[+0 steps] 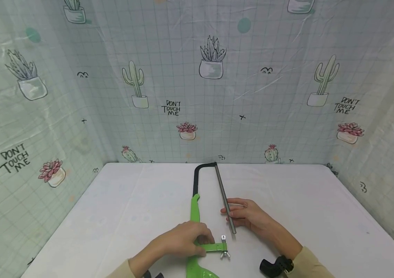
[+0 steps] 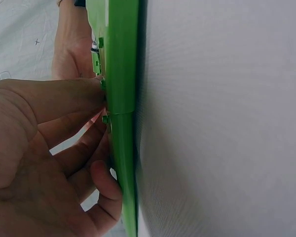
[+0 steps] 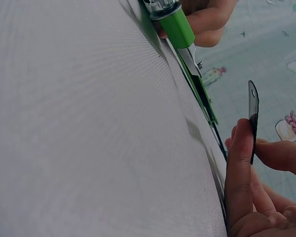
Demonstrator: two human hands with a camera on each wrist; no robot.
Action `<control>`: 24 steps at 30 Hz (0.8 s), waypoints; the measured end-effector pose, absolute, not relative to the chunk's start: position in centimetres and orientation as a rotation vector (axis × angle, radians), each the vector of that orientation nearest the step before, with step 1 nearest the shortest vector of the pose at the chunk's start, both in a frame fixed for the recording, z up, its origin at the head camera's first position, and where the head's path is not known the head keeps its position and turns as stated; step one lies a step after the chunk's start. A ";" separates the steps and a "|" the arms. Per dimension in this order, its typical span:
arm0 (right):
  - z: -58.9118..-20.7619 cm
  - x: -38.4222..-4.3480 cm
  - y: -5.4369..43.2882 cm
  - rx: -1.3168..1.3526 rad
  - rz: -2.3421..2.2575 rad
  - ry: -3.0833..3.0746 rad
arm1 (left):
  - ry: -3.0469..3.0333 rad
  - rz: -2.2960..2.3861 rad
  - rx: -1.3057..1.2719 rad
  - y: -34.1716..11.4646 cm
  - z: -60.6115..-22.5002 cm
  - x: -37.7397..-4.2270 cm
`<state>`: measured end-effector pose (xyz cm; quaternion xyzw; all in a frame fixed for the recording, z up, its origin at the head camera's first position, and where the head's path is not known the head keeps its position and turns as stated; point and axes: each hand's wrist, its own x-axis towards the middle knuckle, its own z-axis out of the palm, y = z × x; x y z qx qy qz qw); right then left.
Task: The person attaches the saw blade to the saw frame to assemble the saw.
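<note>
A hacksaw with a green frame and a black front bow lies on the white table. Its grey blade meets the bow at the far end; the near end stands free, apart from the clamp with a wing nut. My left hand grips the green frame where the clamp's arm branches off, thumb and curled fingers on it in the left wrist view. With my right hand I pinch the blade near its free end. A hole shows in the blade tip in the right wrist view.
The white table reaches back to a curtain printed with potted cacti, which also hangs along both sides. A black strap with a mount sits on my right wrist.
</note>
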<state>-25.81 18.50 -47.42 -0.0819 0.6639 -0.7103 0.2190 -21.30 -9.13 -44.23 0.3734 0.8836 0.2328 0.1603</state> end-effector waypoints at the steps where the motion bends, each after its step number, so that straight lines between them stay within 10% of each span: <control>1: -47.4 -25.8 18.5 -0.229 -1.965 1.838 | 2.523 0.664 1.065 -9.1 -44.3 -21.3; 24: -47.4 -25.6 17.9 -0.259 -1.904 1.921 | 2.508 0.678 1.050 -9.0 -44.7 -21.4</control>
